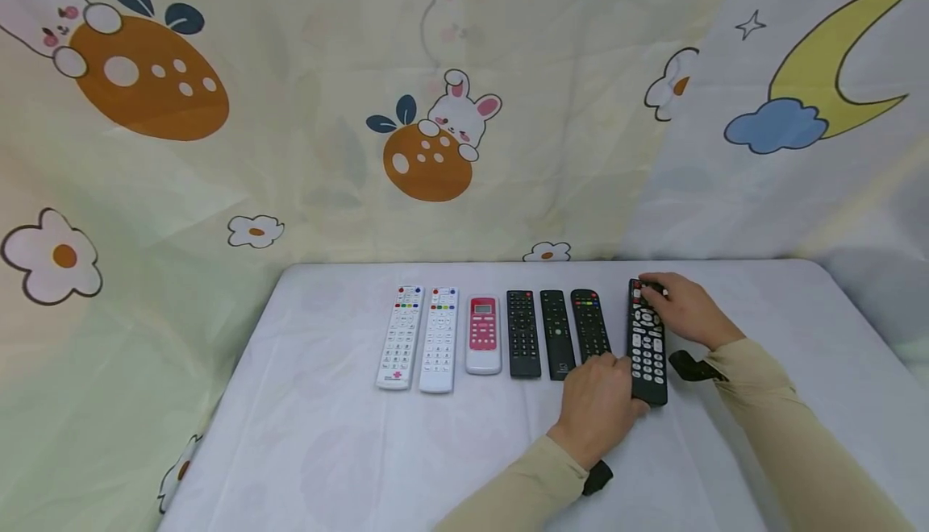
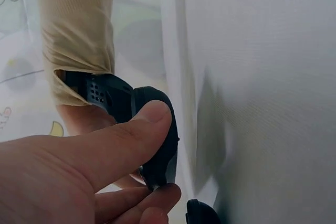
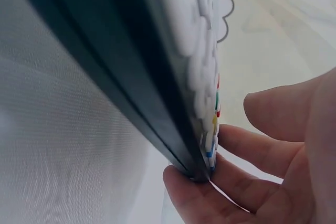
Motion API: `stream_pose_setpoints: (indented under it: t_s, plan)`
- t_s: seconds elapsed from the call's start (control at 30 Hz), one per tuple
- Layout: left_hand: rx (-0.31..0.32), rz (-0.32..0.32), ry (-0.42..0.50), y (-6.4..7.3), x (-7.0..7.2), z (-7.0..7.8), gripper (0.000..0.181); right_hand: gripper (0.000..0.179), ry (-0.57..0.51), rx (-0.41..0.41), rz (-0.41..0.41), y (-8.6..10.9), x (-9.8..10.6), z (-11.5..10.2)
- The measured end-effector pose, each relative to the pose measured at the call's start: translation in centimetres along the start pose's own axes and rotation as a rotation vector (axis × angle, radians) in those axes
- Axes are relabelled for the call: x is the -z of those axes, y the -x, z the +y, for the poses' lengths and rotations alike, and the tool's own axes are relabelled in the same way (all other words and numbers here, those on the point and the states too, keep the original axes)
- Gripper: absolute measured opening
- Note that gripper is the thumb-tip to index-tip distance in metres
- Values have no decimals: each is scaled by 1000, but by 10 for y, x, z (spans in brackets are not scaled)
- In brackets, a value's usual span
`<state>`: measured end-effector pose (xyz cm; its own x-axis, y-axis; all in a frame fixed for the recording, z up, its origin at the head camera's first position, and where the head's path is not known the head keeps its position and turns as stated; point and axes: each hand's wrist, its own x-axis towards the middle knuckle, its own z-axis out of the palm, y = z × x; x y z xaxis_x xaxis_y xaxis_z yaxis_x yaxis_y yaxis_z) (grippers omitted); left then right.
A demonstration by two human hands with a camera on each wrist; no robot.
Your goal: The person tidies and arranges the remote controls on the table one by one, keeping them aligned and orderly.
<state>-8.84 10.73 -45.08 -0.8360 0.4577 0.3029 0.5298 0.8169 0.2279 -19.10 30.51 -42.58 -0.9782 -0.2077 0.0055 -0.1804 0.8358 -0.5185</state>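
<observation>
A black remote control [image 1: 648, 347] with white and grey buttons lies lengthwise between both hands, at the right end of a row of remotes. My left hand [image 1: 598, 407] pinches its near end, and in the left wrist view the thumb [image 2: 153, 113] presses on top with fingertips below. At the far end is my right hand [image 1: 688, 306], its fingers bent around the edge. In the right wrist view a fingertip [image 3: 181, 182] touches the end corner of the remote, while the thumb [image 3: 268, 111] stands apart from the buttons.
Left of the hands lie three black remotes [image 1: 523, 334], a small white-and-pink remote [image 1: 482, 359] and two long white remotes [image 1: 438, 347]. My left hand overlaps the near end of one black remote [image 1: 589, 318]. A white cloth covers the table [image 1: 305, 435], with a printed curtain [image 1: 566, 129] behind it.
</observation>
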Motion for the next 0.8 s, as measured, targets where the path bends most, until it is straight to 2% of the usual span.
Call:
stream_pose_setpoints:
  t_s: [0.17, 0.4, 0.6, 0.8]
  plan:
    - [2, -4, -9, -2, -3, 0, 52, 45, -2, 15, 8, -3, 0, 0]
    - [7, -8, -30, -5, -6, 1, 54, 44, -25, -20, -9, -9, -5, 4]
    - [25, -13, -35, -7, -8, 2, 52, 44, -45, -17, -21, -12, -6, 6]
    - [33, 3, -58, -9, -12, 3, 52, 44, -48, -10, -35, -18, -5, 8]
